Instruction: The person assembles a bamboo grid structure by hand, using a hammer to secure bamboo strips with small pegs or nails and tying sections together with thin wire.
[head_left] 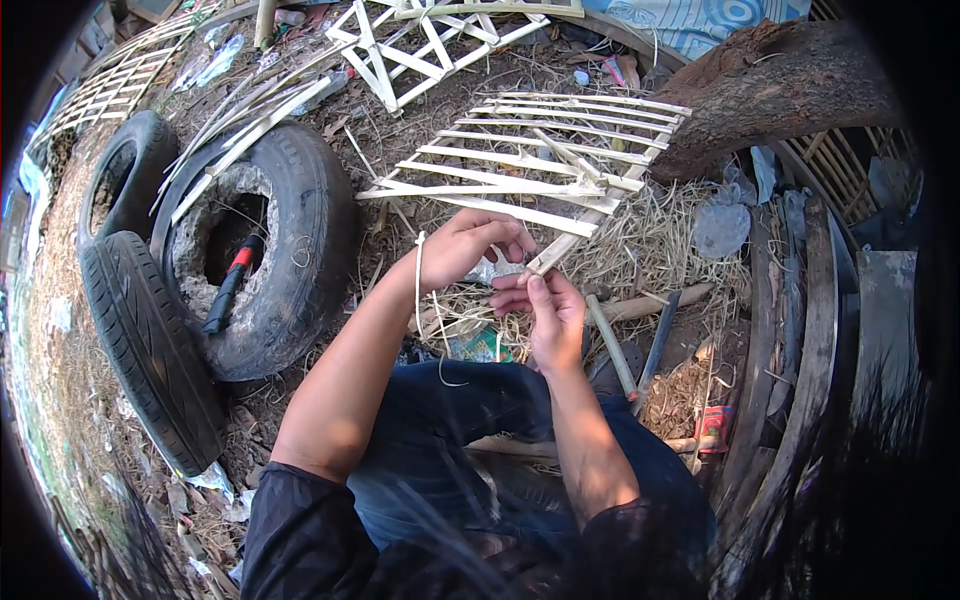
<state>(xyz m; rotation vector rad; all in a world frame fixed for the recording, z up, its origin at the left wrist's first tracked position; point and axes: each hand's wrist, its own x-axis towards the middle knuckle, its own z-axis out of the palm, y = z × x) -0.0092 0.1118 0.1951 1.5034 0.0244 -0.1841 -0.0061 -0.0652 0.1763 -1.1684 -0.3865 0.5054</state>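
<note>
Two hands meet at the near corner of the bamboo lattice [530, 165], and that corner is where everything turns. My left hand [470, 245] comes in from the left with its fingers curled down over the end of a pale slat [555, 252], pinching it together with something small and shiny that I cannot make out. My right hand [550, 315] sits just below, palm turned up, fingers bent and pressed close, with the fingertips touching the same slat end from underneath. A thin white strip [419, 280] loops over my left wrist and trails down toward my lap.

From my fingers the lattice spreads up and away to the right, lying flat on straw, with its far edge near the thick tree trunk [780, 80]. The slat I hold runs on a slant, low end at my fingers, high end rising to the right into the frame. The left hand is the nearer one to the body of the lattice; the right hand stays on my side of it.

Off to my left lie old tyres [290, 270], one with a red-and-black handled tool [228, 290] in its middle. By my right knee rest a pair of long-handled tools [640, 350] on the ground. A second lattice [420, 45] lies farther off.
</note>
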